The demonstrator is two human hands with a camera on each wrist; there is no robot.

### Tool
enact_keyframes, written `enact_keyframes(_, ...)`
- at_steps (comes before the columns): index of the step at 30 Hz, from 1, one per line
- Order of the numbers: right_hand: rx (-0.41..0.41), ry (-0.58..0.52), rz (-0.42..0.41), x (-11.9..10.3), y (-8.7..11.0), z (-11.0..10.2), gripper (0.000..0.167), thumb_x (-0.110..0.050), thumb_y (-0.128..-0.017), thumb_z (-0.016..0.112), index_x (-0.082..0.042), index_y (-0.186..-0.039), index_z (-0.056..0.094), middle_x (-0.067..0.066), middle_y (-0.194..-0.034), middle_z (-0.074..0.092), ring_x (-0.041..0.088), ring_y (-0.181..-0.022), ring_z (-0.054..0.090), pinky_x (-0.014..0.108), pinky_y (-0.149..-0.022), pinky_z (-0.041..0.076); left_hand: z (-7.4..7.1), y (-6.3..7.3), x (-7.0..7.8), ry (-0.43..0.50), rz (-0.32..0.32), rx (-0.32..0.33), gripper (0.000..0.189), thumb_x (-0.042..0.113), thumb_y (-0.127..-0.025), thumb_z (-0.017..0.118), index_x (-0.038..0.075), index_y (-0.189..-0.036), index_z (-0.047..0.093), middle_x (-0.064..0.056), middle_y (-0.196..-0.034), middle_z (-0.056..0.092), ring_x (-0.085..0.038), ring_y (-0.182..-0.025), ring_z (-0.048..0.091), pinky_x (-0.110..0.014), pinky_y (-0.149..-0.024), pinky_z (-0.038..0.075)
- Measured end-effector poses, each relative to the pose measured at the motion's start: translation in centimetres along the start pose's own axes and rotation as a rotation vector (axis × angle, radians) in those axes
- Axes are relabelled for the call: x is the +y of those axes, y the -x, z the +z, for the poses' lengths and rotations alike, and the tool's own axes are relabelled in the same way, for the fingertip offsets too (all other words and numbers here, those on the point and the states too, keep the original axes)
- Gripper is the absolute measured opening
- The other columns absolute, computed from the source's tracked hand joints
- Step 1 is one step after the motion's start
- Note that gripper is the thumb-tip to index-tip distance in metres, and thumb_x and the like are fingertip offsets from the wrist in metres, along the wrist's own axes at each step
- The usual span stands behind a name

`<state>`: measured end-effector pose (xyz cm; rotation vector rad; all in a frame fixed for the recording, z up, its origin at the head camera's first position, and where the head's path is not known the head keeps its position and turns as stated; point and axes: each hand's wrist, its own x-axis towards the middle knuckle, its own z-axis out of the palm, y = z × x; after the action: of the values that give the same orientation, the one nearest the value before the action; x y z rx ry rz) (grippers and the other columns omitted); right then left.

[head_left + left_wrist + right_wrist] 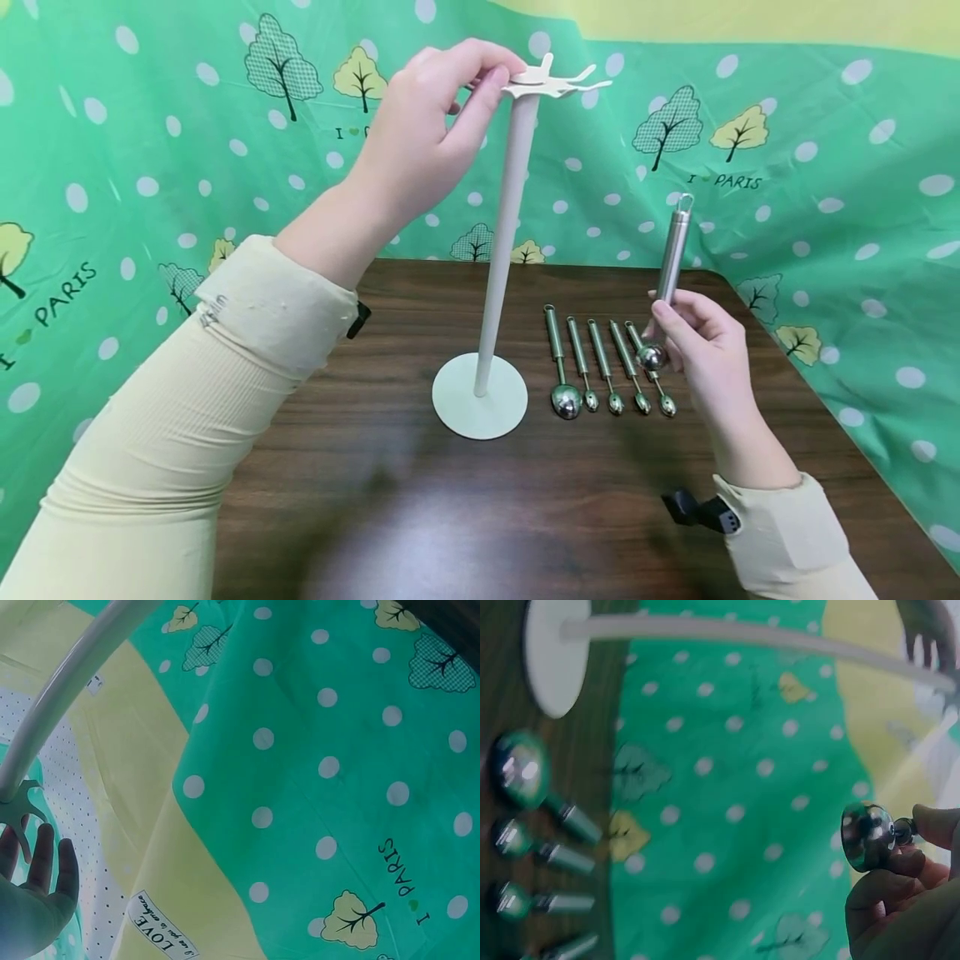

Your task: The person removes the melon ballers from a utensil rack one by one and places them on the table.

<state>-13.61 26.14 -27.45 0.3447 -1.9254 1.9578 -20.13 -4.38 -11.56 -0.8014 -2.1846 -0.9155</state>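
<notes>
A white stand (507,242) with a round base and a ring of upturned hooks (551,83) rises from the table. At the top, my left hand (427,125) pinches the hook ring between thumb and fingers; in the left wrist view its fingers (45,862) lie around the hooks. My right hand (708,350) grips a steel scoop (673,250) upright, right of the stand, with its looped handle end up. Its round bowl (868,836) hangs below the fingers. Several steel scoops (566,402) lie in a row on the table, nearest the right hand, the leftmost with the largest bowl.
The dark wooden table (360,500) carries the stand's base (480,417) and the row of scoops. Green dotted cloth (862,250) with tree prints hangs behind and beside it. A black wrist strap (701,510) shows at the right cuff.
</notes>
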Motion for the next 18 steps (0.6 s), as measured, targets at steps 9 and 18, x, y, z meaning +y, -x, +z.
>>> enact_keyframes(9,0.011,0.071,0.128,2.5,-0.2,-4.3,0.015,-0.008,-0.098,0.061,-0.018,-0.097,0.072,-0.006,-0.067,0.068,0.011,-0.041,0.033,0.035,-0.042,0.016,0.0,0.0,-0.1,0.008,0.064,0.020,0.028,0.021,-0.105,0.046,0.014,-0.118,0.070,0.005,-0.100,0.070,-0.007,-0.089,0.045,-0.020,-0.085,0.041)
enact_keyframes(18,-0.002,0.402,0.368,5.1,-0.6,-8.5,0.003,-0.029,-0.098,0.063,-0.032,-0.098,0.064,-0.017,-0.071,0.066,0.001,-0.058,0.057,0.022,-0.049,0.040,0.0,0.2,-0.3,0.014,0.107,0.041,0.029,0.019,-0.104,0.046,0.011,-0.118,0.070,0.003,-0.092,0.069,-0.006,-0.086,0.043,-0.019,-0.083,0.039)
